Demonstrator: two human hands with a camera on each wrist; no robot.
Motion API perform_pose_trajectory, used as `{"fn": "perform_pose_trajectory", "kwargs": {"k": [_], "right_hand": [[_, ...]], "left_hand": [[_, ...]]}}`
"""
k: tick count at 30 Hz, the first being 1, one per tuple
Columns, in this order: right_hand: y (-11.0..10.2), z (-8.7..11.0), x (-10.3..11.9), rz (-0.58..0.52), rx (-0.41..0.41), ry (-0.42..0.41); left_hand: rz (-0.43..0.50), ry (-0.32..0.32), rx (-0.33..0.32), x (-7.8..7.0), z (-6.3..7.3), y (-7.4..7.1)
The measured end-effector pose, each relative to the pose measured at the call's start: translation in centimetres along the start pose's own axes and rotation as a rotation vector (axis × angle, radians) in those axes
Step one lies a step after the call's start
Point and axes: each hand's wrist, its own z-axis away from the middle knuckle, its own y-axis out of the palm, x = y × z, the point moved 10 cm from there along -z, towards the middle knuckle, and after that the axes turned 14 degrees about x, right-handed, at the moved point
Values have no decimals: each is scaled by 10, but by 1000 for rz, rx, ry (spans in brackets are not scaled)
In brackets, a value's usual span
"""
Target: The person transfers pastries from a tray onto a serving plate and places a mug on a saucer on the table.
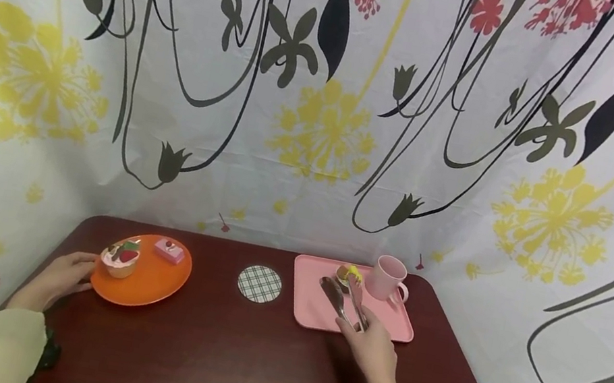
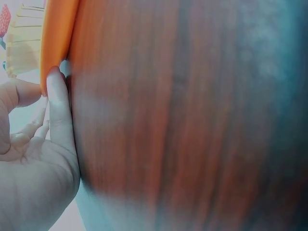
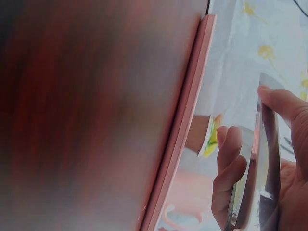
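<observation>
At the left of the head view, my left hand (image 1: pixel 60 278) pinches the rim of an orange plate (image 1: pixel 157 285), thumb above and fingers beneath. A toy cupcake (image 1: pixel 119 260) with a red and green topping and a small pink cake piece (image 1: pixel 169 251) lie on that plate. My right hand (image 1: pixel 373 354) holds metal tongs (image 1: pixel 333 293) over a pink tray (image 1: pixel 313 312). The tongs' arms stand apart, their ends near a small yellow-topped cupcake (image 3: pixel 198 134) on the tray; contact cannot be told. Beside this cupcake stands a pink mug (image 1: pixel 388 278).
Between plate and tray lies a round checked coaster (image 1: pixel 260 284) on the dark brown table (image 1: pixel 228 356). A white cloth with a flower print (image 1: pixel 292 203) hangs behind the table and along both sides.
</observation>
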Motion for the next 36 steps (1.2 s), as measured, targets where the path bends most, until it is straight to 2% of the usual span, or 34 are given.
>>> {"fn": "perform_pose_trajectory", "kwargs": {"k": [13, 24, 32, 36], "right_hand": [[-15, -2, -22, 81, 11, 65], [-18, -11, -34, 127, 58, 114], [-17, -20, -32, 164, 92, 80], [-17, -25, -34, 174, 113, 89]], "left_hand": [[-1, -8, -19, 0, 5, 5], [8, 16, 17, -3, 6, 4], [3, 27, 32, -2, 5, 3], [4, 30, 28, -1, 3, 3]]}}
